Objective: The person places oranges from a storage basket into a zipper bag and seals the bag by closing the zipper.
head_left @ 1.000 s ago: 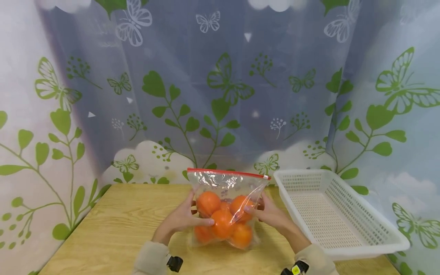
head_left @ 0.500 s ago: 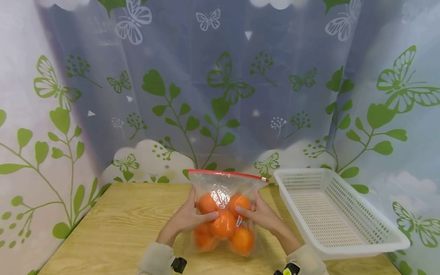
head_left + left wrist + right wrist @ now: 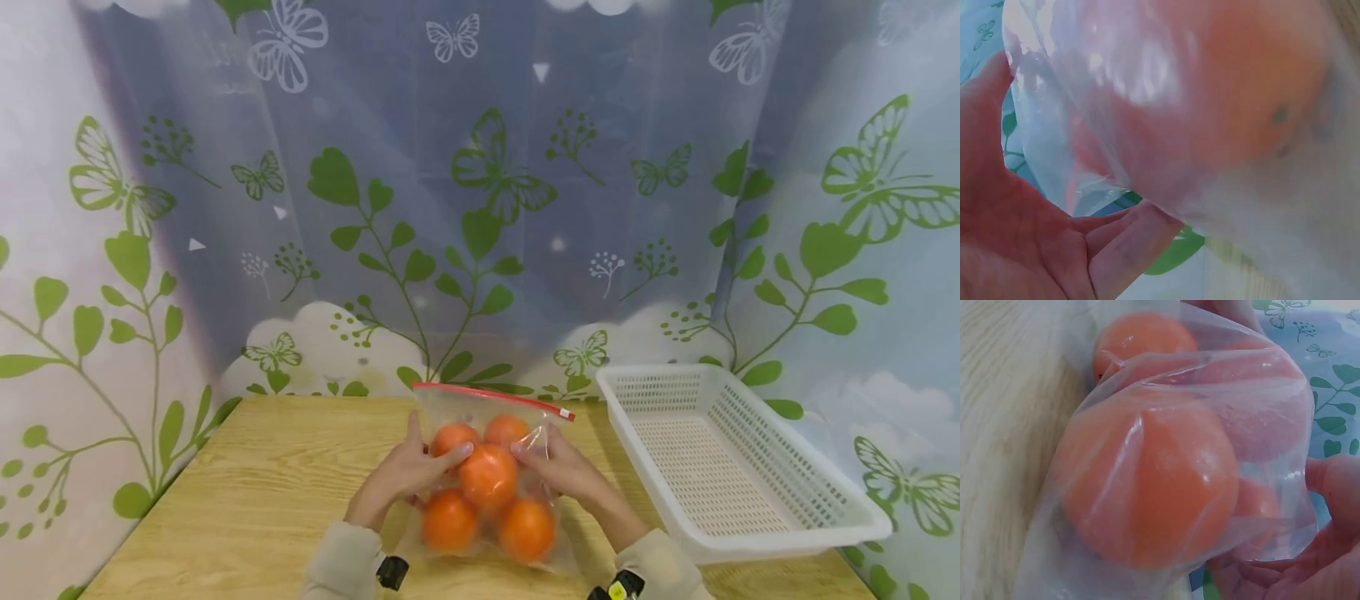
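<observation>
A clear zip-top bag (image 3: 482,520) with a red slider strip (image 3: 487,396) holds several round orange fruits (image 3: 489,477). My left hand (image 3: 405,468) grips the bag's left side, thumb on the front and other fingers behind it. On the other side my right hand (image 3: 564,465) holds it the same way, its thumb near the middle fruit. The left wrist view has the left hand (image 3: 1029,237) against the clouded plastic. In the right wrist view the right hand (image 3: 1310,556) is at the bag's edge, beside a large fruit (image 3: 1154,481).
A white perforated plastic basket (image 3: 750,546) stands to the right of the bag on the wooden table (image 3: 255,500). Behind the table hangs a curtain (image 3: 420,208) printed with butterflies and leaves.
The bag's top strip has dropped and slants down to the right. Inside, the fruits have spread out, the lower ones showing nearer. My right hand has shifted slightly left.
</observation>
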The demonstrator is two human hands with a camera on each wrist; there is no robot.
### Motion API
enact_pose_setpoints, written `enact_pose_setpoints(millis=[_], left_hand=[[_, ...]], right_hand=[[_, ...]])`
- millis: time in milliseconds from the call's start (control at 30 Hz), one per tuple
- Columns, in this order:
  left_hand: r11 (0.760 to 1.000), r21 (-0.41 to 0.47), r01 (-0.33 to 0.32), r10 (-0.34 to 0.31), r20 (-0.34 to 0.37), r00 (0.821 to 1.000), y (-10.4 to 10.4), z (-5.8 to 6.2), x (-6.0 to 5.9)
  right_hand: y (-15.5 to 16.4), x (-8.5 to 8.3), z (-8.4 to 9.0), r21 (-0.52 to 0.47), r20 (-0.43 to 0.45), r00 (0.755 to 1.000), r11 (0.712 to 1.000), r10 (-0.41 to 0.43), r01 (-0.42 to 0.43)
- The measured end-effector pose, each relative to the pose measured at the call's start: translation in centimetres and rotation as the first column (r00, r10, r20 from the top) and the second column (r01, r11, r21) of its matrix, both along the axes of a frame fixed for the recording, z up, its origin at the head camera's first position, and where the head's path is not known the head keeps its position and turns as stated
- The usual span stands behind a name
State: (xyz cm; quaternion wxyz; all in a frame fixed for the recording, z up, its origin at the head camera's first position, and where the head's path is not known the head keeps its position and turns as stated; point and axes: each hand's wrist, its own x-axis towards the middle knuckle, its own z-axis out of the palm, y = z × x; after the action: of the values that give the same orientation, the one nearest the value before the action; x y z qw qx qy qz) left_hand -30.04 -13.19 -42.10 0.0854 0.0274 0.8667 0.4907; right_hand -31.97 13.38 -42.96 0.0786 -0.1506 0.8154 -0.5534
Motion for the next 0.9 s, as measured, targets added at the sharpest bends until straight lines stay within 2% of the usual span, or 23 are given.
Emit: enact_pose_setpoints(millis=[133, 267, 333, 533, 633, 900], left_hand=[[0.999, 0.014, 0.029, -0.029, 0.001, 1.000, 0.0, -0.3, -0.1], [0.998, 0.007, 0.069, -0.069, 0.001, 0.998, 0.1, -0.4, -0.2], [0.997, -0.002, 0.079, -0.079, 0.003, 0.997, 0.0, -0.3, -0.2], [0.991, 0.011, 0.132, -0.131, -0.011, 0.991, -0.1, -0.2, -0.2], [0.989, 0.007, 0.151, -0.151, -0.017, 0.988, 0.0, -0.1, -0.2], [0.989, 0.034, 0.143, -0.143, 0.017, 0.990, 0.4, 0.5, 0.2]], right_hand=[[-0.4, 0.4, -0.2, 0.068, 0.009, 0.999, 0.997, -0.045, 0.044], [-0.9, 0.5, -0.2, 0.065, -0.015, 0.999, 0.997, -0.034, 0.035], [-1.2, 0.5, -0.3, 0.082, -0.029, 0.999, 0.996, -0.019, 0.022], [-1.8, 0.5, -0.5, 0.177, -0.075, 0.996, 0.982, -0.046, 0.059], [-1.9, 0.5, -0.6, 0.189, -0.102, 0.994, 0.980, -0.043, 0.061], [-1.7, 0.6, -0.5, 0.222, -0.148, 0.989, 0.975, 0.014, 0.020]])
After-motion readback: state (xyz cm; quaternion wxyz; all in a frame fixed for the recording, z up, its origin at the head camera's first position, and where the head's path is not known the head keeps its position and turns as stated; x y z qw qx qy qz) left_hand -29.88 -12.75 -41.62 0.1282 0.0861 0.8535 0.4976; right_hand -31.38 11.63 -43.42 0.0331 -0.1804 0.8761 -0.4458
